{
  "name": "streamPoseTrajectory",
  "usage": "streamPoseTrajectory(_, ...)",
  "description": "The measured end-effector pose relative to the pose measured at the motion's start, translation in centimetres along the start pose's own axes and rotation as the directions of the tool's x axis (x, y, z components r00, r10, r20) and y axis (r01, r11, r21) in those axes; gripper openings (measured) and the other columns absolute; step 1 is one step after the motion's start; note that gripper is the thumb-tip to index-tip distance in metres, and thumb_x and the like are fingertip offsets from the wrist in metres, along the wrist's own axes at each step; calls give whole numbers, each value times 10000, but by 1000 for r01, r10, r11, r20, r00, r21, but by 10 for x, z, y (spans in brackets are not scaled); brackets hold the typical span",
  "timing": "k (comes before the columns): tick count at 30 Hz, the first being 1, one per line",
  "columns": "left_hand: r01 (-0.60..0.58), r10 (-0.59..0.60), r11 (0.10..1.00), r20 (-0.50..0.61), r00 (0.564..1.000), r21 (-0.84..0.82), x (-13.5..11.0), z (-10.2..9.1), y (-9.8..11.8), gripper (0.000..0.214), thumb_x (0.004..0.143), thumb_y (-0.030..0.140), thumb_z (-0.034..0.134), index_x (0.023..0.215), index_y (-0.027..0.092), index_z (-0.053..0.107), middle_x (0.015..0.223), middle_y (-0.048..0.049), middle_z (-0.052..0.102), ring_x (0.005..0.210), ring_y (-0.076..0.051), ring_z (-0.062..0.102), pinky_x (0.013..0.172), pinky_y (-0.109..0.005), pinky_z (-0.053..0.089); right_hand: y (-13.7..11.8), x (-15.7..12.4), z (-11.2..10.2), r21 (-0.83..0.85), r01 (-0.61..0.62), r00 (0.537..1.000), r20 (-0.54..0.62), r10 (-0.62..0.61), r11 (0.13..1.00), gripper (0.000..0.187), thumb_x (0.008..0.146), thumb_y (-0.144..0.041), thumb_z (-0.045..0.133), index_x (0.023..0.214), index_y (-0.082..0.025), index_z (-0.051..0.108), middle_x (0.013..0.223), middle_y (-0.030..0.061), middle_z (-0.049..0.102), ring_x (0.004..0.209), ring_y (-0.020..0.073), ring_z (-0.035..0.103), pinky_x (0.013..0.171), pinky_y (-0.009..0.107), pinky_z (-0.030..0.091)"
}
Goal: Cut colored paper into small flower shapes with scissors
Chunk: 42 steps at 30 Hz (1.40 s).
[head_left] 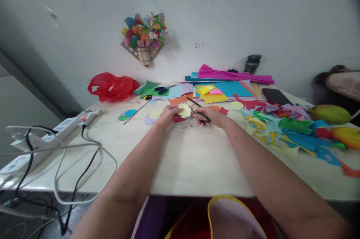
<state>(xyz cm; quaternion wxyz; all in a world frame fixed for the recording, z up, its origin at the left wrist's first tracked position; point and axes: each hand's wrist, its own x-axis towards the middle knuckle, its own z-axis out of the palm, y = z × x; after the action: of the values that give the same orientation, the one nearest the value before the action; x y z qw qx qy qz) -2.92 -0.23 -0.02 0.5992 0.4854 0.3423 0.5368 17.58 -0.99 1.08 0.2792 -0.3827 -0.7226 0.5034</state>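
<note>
"Over the middle of the surface (197, 164), what do your hands hold?"

"Your left hand (169, 114) pinches a pale yellow paper flower (185, 111) in its fingers; your right hand (212, 116) has its fingers wrapped round the scissors (206, 117), close to the flower."

"And past them?"

"To your right, paper scraps (309, 141) lie heaped. Behind your hands are coloured sheets (240, 90)."

"Farthest off?"

"A red plastic bag (112, 87) sits at the back left, and a bunch of bright flowers (143, 36) hangs on the wall (267, 14)."
</note>
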Motion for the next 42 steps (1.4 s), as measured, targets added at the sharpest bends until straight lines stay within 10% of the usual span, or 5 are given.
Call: streamPoseTrajectory(42,8,-9,999,19,1000,36,-1,1,0,315,522,319,854,682,99,696,639,-80,686,561,-165,629,548,-272,478,-2,1,4,75,-11,999,-38,14,997,183,761,-308,693,778,-154,596,516,-38,532,419,80,460,406,207,352)
